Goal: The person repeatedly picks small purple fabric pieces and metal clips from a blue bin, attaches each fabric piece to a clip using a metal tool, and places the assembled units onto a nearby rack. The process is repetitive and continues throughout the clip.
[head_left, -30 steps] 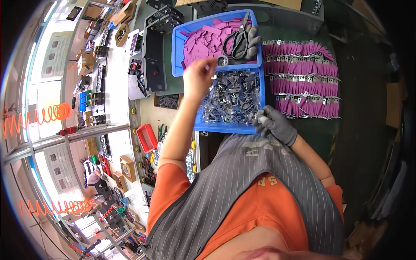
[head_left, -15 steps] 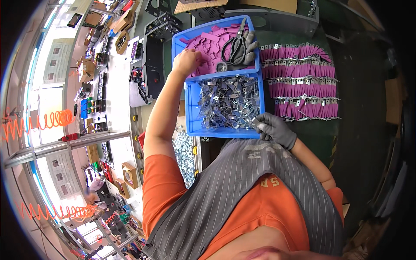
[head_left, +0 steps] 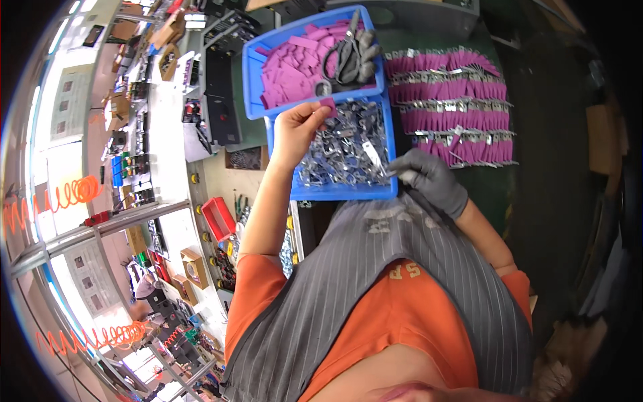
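My bare left hand [head_left: 299,130] pinches a small purple strip [head_left: 328,105] between thumb and fingers, above the far-left part of the near blue bin [head_left: 348,193]. That bin is full of small shiny metal clips [head_left: 335,151]. My right hand [head_left: 432,179], in a grey glove, is closed on a flat metal clip [head_left: 373,155] over the bin's right side. Beyond lies a tilted second blue bin [head_left: 254,82], heaped with loose purple strips [head_left: 295,63]. Black-handled scissors [head_left: 346,59] and a grey glove [head_left: 366,55] rest at its right end.
To the right, several rows of purple strips with metal clips [head_left: 449,110] stand on the dark green table. A grey metal case [head_left: 221,100] is left of the bins. Lower left sits a red tray [head_left: 218,218]. Orange coiled hoses [head_left: 84,189] hang farther left.
My left hand has come out of the far bin toward me with a purple strip pinched in it. My right hand has lifted slightly, and its metal clip now shows clearly.
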Demonstrator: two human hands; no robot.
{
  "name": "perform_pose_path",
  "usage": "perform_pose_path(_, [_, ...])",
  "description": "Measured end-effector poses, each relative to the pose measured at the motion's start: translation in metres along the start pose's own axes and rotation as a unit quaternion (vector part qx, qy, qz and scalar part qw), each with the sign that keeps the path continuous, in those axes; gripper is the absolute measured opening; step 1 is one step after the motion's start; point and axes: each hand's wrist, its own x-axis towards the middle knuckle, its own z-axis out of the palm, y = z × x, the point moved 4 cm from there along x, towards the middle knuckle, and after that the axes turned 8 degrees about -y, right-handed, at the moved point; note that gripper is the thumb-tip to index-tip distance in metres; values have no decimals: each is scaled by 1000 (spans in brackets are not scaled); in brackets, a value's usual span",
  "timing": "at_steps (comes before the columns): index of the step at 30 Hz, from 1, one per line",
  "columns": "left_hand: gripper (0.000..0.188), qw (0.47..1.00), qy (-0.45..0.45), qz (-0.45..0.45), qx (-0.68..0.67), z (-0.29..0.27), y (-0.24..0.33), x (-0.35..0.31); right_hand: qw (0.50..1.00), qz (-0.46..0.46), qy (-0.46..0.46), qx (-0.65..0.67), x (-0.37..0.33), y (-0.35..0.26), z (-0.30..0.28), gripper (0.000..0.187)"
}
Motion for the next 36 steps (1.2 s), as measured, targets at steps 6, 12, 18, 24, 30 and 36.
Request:
perform_pose_path(6, [9, 950, -10, 186, 252, 48, 4, -30, 992, -76, 16, -97, 4, -73, -27, 14])
perform_pose_path(12, [13, 970, -40, 98, 218, 63, -4, -33, 980, -106, 11, -168, 3, -89, -26, 13])
perform_pose_path(18, [13, 952, -101, 117, 265, 72, 1, -34, 969, -114, -45, -215, 2, -92, -29, 11])
perform_pose_path(24, [15, 916, -190, 165, 313, 81, 12, -40, 982, -92, -104, -128, 2, -88, -43, 13])
perform_pose_path(30, [18, 915, -206, 167, 304, 85, 9, -40, 975, -80, -128, -165, -1, -89, -42, 13])
perform_pose_path(36, [21, 891, -344, 177, 237, 95, 19, -43, 982, -19, -190, -4, 3, -55, -56, 15])
